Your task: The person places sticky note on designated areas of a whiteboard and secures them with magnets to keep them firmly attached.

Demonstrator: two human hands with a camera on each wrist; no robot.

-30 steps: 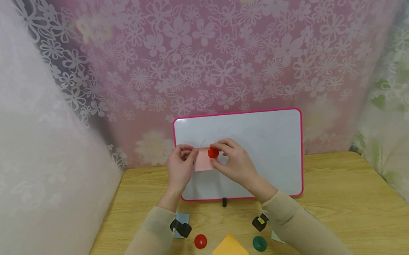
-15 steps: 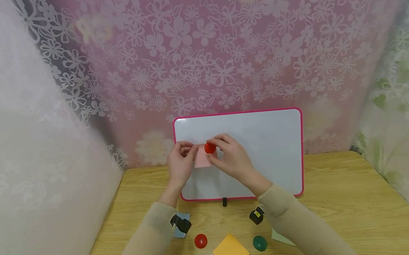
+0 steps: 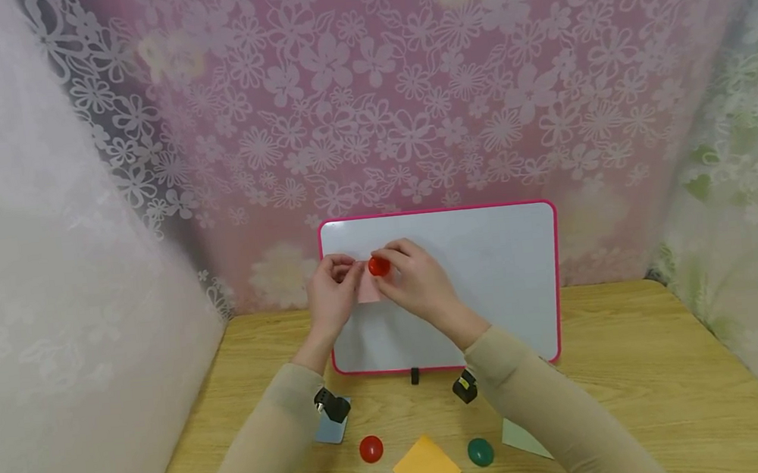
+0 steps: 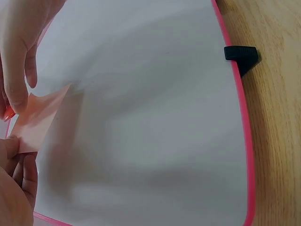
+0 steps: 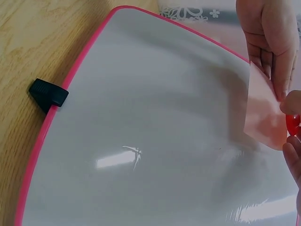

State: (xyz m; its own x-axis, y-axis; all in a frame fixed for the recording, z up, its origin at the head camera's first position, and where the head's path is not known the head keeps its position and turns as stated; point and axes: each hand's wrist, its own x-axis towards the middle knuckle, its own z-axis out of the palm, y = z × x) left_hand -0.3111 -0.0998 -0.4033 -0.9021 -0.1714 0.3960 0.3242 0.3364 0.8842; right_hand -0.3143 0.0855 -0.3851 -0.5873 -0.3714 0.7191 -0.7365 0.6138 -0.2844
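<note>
Both hands and the pink note (image 3: 367, 289) have shifted up and left on the whiteboard (image 3: 493, 286) since the earlier frame. Left hand (image 3: 331, 296) pinches the note's left edge against the board. Right hand (image 3: 418, 282) grips the red magnet (image 3: 378, 266) at the note's top corner.

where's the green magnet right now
In the head view the green magnet lies on the wooden table, in front of the whiteboard, between the orange note and the right sleeve.
</note>
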